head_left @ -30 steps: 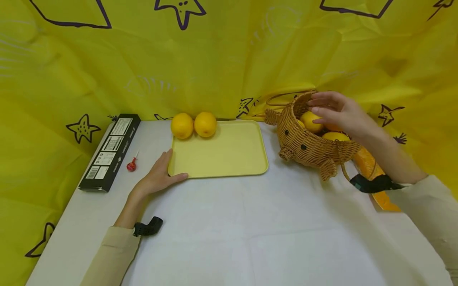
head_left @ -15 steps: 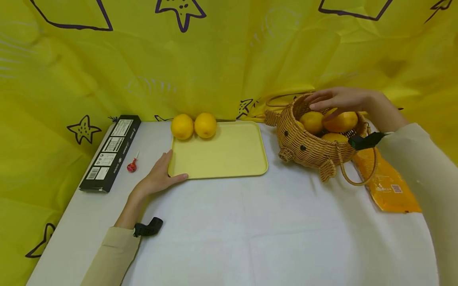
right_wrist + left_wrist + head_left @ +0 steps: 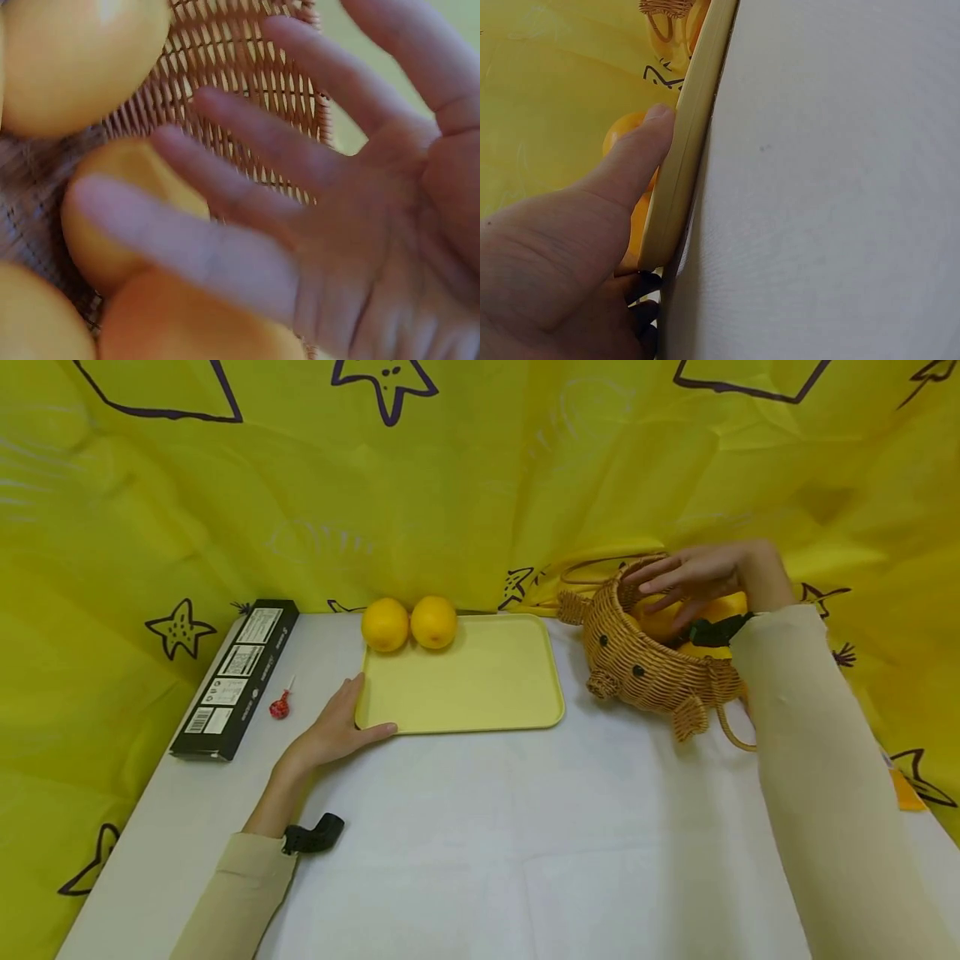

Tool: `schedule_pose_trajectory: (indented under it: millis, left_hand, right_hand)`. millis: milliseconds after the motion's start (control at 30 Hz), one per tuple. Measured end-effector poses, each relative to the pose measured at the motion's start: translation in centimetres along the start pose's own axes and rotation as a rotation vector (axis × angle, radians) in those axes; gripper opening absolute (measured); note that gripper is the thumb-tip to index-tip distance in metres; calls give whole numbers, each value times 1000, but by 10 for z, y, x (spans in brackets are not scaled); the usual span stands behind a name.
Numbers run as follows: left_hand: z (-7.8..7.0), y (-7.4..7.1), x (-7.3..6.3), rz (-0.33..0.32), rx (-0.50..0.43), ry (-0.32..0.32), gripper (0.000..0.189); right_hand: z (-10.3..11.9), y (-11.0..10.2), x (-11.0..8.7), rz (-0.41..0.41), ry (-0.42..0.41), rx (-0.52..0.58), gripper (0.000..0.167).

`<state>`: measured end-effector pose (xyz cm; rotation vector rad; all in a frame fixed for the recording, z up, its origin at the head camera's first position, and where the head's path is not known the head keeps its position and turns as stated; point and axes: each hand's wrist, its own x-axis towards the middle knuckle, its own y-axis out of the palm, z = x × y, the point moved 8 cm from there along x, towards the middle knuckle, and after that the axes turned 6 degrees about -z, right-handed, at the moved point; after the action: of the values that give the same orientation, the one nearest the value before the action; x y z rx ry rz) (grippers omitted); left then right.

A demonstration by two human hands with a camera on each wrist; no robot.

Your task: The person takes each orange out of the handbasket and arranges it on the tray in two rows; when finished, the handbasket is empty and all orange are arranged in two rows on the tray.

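Blurred in the right wrist view, the right grip [image 3: 693,575] hides part of the fruit [image 3: 729,608] beneath it in the basket [image 3: 637,656]. Behind that grip, the sleeve [image 3: 817,735] covers most of an orange packet [image 3: 908,790]. Left of the left grip [image 3: 327,737], print on the black box [image 3: 264,675] is too small to read.

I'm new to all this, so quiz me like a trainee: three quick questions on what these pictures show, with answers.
1. How many yellow fruits sit at the far left corner of the tray?
2. True or false: the right hand touches the tray.
3. Which is nearer the lollipop: A, the basket; B, the black box?

Key: 1. Two. 2. False; it is at the basket. 3. B.
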<state>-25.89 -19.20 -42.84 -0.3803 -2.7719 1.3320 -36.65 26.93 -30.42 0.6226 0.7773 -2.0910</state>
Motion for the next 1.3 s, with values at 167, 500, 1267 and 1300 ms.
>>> schedule_pose_trajectory:
  millis: [167, 500, 1267, 1300]
  left_hand:
    - [-2, 0, 1, 3, 6, -2, 109]
    - [0, 2, 4, -1, 6, 10, 110]
    - [2, 1, 1, 0, -4, -9, 111]
    - [1, 1, 1, 0, -4, -9, 111]
  right_hand:
    - [-15, 5, 9, 39, 60, -18, 66]
    - [-34, 8, 29, -65, 98, 9, 78]
    - [-33, 8, 38, -92, 108, -171, 83]
    - [-34, 8, 38, -91, 107, -168, 83]
